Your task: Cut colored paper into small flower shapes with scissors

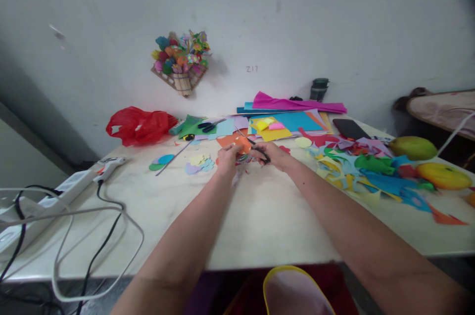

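Note:
Pinched in my left hand (229, 154) is a piece of orange paper (243, 144), held above the middle of the table. My right hand (273, 154) grips a pair of dark-handled scissors (260, 151), their blades lying at the orange paper and pointing up and left. Small paper scraps (249, 162) lie beneath the hands. Just left of my left hand sits a group of scalloped paper cutouts (200, 162) in yellow, blue and lilac. The exact spot where the blades meet the paper is too small to make out.
Piled paper offcuts (341, 169) and mangoes (413, 148) lie to the right, near a phone (350, 128). Coloured sheets (297, 121) and a second pair of scissors (210, 126) are behind. A red plastic bag (139, 126) and a power strip (48, 208) with loose cables occupy the left.

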